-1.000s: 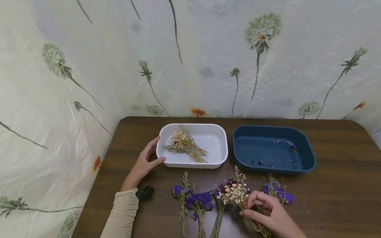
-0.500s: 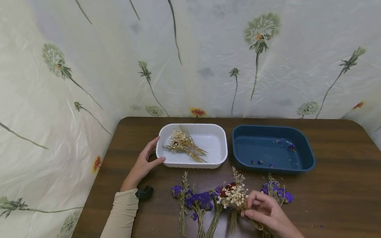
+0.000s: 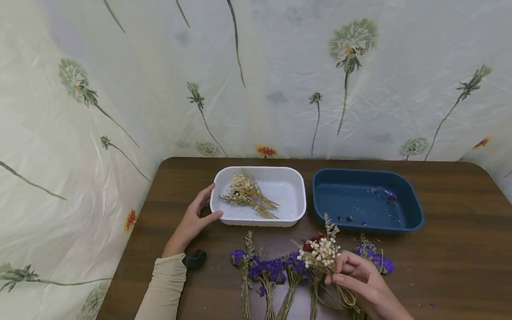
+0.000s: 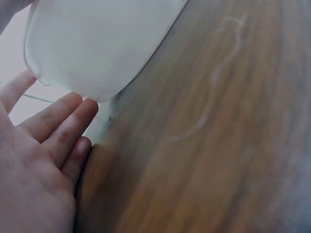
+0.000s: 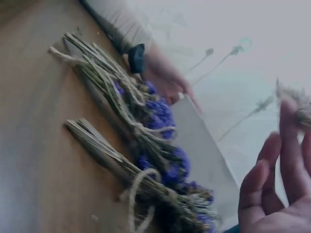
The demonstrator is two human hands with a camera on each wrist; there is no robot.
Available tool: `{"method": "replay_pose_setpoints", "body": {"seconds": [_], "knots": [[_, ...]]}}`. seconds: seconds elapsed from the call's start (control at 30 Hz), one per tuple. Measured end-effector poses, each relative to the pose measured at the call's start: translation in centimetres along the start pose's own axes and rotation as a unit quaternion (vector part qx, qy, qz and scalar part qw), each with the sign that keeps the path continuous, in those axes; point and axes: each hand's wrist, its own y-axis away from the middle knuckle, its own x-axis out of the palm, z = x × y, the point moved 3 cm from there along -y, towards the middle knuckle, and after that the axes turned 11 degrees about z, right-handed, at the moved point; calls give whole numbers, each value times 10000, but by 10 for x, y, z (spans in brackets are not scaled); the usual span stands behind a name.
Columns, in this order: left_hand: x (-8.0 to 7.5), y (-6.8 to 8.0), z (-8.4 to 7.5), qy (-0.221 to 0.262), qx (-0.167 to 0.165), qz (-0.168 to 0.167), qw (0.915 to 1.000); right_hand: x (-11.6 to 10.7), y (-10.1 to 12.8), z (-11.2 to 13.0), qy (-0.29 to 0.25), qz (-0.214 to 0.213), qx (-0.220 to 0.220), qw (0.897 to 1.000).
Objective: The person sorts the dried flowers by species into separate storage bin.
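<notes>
At the brown counter (image 3: pixel 456 260): blue tray (image 3: pixel 361 203), right; white tray (image 3: pixel 288 194), left; left hand (image 3: pixel 194 220), fingers extended, grip unclenched, touching the white tray's left end; right hand (image 3: pixel 360 279), grip pinching one cream-and-red bouquet (image 3: pixel 321 252) by its stems, in front of the blue tray.

Brown wood-grained table (image 3: pixel 461 251), pale creased wall covering (image 3: pixel 271 48), printed dandelions (image 3: pixel 355 36), small orange-red printed blooms (image 3: pixel 266 151)
</notes>
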Motion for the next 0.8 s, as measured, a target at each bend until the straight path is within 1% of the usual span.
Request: {"method": "replay_pose_setpoints", "body": {"seconds": [0.03, 0.13, 0.2, 0.3, 0.5, 0.67, 0.8], "knots": [[0, 0, 0, 12, 3, 3, 10000, -2, 0, 2, 113, -168, 87, 9998], [0, 0, 0, -7, 12, -3, 10000, -8, -1, 7, 458, -499, 319, 9972], [0, 0, 1, -44, 18, -3, 10000, -12, -4, 10, 597, -609, 433, 9954], [0, 0, 0, -88, 39, -2, 10000, -17, -7, 13, 700, -640, 523, 9941], [-1, 0, 2, -95, 48, 1, 9999, -23, -21, 18, 1058, -453, 508, 9920], [0, 0, 2, -105, 49, 13, 9999, -26, -32, 24, 1183, -501, 776, 9887], [0, 0, 2, -93, 22, 16, 10000, -30, -42, 30, 1258, -636, 1109, 9838]]}}
